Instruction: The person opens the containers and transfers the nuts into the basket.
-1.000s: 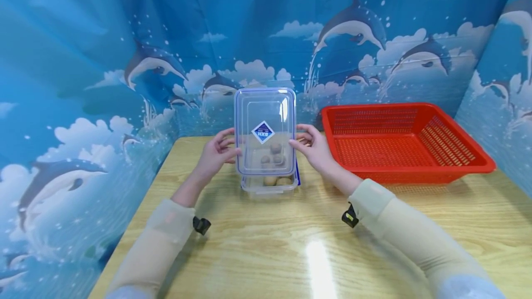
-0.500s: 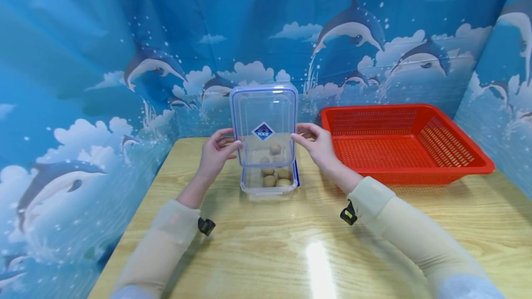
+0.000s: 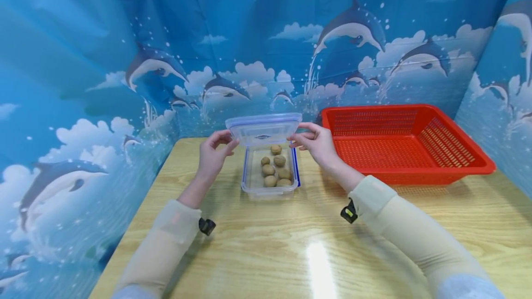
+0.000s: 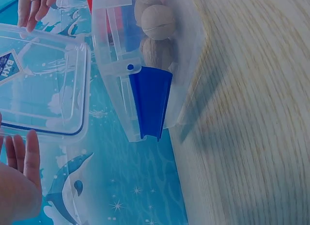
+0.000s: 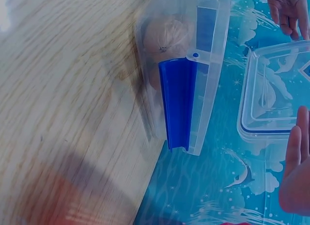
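Note:
A clear plastic food-box lid (image 3: 264, 128) with a blue-tinted rim is held tilted over the back of its box, seen almost edge-on in the head view. My left hand (image 3: 214, 153) pinches its left side and my right hand (image 3: 317, 146) its right side, thumbs nearest me. Beneath stands the clear plastic box (image 3: 252, 176), uncovered. Several round brown walnuts (image 3: 268, 169) lie inside. A blue side latch (image 4: 151, 101) hangs down in the left wrist view, another blue latch (image 5: 178, 101) in the right wrist view. The lid's diamond-shaped label (image 4: 7, 67) reads BXH.
To the right of the box a red plastic basket (image 3: 407, 170) stands on the wood-grain table (image 3: 266, 243). Behind the table hangs a blue curtain (image 3: 257, 36) printed with dolphins. Each wrist wears a small black camera, the left camera (image 3: 206, 226) on the inner side.
The lid has tipped from nearly upright, facing me, to almost edge-on; its top edge came down and its lower edge rose, uncovering the walnuts. Both hands keep their hold; the box stays put.

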The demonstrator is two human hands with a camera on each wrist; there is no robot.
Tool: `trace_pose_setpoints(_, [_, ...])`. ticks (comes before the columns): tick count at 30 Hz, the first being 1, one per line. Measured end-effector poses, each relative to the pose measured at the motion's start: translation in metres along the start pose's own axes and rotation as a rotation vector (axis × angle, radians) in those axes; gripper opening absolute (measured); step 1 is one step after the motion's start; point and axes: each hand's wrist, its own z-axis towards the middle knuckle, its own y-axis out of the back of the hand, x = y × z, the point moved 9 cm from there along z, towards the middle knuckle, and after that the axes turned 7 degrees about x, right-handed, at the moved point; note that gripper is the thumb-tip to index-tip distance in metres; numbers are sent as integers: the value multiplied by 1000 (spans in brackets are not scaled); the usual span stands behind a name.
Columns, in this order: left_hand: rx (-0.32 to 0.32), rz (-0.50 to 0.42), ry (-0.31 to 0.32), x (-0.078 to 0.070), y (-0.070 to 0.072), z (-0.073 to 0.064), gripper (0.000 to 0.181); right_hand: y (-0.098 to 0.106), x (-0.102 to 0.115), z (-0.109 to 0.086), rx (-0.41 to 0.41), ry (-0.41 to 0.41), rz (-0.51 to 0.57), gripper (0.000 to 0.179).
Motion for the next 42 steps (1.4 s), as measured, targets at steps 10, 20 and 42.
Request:
trace_pose_setpoints(10, [80, -89, 34, 4, -4, -4, 29, -2, -8, -2, 51, -51, 36, 46])
trace_pose_setpoints(20, [120, -157, 82, 11, -3, -5, 35, -6, -11, -5, 115, -54, 50, 41])
trace_pose_setpoints(42, [272, -197, 262, 22, -6, -21, 50, -12, -23, -10, 113, -140, 95, 48])
